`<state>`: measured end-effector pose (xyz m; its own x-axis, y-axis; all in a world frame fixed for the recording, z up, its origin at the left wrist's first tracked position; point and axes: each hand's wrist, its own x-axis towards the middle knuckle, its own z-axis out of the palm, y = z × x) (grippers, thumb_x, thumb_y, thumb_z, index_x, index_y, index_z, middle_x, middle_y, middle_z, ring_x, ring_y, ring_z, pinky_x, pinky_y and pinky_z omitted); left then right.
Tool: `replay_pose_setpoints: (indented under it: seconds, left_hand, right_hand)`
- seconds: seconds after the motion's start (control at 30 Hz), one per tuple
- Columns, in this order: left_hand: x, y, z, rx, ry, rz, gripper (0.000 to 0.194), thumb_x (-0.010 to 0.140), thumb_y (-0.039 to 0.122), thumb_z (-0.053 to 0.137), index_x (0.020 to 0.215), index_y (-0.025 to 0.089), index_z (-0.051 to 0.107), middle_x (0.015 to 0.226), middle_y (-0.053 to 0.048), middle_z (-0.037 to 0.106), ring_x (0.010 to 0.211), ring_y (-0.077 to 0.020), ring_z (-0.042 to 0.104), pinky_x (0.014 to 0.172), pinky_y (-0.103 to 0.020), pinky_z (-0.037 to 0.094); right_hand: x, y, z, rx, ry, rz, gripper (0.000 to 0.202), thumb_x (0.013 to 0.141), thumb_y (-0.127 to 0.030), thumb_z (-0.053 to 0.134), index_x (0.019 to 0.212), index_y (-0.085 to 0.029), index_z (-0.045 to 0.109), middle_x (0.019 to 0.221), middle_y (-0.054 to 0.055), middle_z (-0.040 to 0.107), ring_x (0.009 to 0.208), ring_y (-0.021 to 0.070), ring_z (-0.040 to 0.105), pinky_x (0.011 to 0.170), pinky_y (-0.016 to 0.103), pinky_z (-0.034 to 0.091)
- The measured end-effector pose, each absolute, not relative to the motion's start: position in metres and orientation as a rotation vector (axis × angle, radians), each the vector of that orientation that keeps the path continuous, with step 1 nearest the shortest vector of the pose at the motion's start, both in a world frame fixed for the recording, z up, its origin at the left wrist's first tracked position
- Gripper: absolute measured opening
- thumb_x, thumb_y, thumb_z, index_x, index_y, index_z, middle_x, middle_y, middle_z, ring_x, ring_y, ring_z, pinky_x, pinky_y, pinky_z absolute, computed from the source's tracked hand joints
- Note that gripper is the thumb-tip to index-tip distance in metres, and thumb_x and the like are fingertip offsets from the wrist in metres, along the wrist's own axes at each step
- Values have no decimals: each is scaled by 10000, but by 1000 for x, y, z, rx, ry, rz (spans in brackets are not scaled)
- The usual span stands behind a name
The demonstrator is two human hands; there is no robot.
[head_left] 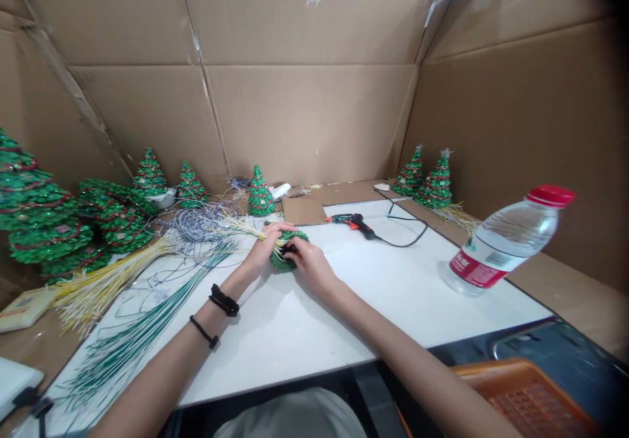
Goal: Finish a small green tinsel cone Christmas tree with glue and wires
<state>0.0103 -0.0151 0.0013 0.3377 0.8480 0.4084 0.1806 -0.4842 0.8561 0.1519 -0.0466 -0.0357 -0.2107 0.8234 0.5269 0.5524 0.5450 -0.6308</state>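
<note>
Above the middle of the white board, my left hand is closed on a green Christmas tree piece, which lies on its side or tilted, its underside partly showing. A bundle of yellow and white wires runs into it from the left. My right hand is closed, with thumb and forefinger pinched at the dark opening of the piece. What those fingertips hold is too small to make out. A black band and a black cord circle my left wrist.
Green wires and tangled lights spread across the left. Decorated trees stand left, behind and right, including a small tree. A glue gun with its cable lies behind right. A water bottle stands right; an orange basket sits lower right.
</note>
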Motion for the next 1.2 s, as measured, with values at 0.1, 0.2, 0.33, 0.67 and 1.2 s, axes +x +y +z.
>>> replay_pose_setpoints:
  seconds: [0.1, 0.2, 0.33, 0.67, 1.2]
  left_hand:
    - [11, -16, 3, 1882, 926, 1168, 359, 809, 159, 341, 869, 186, 694, 1085, -52, 644, 1162, -217, 515, 1091, -373, 311]
    - [11, -16, 2, 1885, 924, 1168, 365, 807, 151, 335, 866, 186, 694, 1094, -53, 642, 1168, -215, 512, 1093, -378, 312]
    - [10, -14, 0, 1889, 930, 1174, 369, 803, 158, 333, 865, 183, 695, 1086, -56, 644, 1163, -219, 512, 1085, -380, 320]
    - [13, -15, -1, 1896, 937, 1184, 355, 790, 165, 340, 830, 197, 692, 1057, -49, 655, 1145, -221, 511, 1080, -384, 305]
    - [3, -13, 2, 1826, 831, 1152, 355, 826, 212, 339, 897, 168, 684, 1111, -73, 651, 1138, -224, 537, 1073, -389, 328]
  right_hand:
    - [145, -46, -38, -1219, -1816, 413, 83, 873, -206, 483, 792, -196, 498, 785, 48, 633, 702, 181, 577, 660, 266, 407]
    - [141, -47, -40, -1224, -1791, 407, 102, 887, -232, 448, 795, -199, 476, 785, 56, 626, 699, 184, 571, 650, 265, 402]
    - [145, -49, -38, -1124, -1848, 424, 86, 871, -192, 402, 804, -204, 454, 753, 38, 587, 673, 174, 544, 643, 260, 397]
    - [142, -47, -38, -1215, -1847, 395, 109, 891, -226, 373, 791, -217, 416, 758, 52, 601, 678, 195, 557, 629, 275, 382]
    - [174, -70, -24, -1125, -1671, 370, 231, 911, -386, 437, 774, -205, 481, 672, 10, 597, 570, 131, 539, 566, 226, 398]
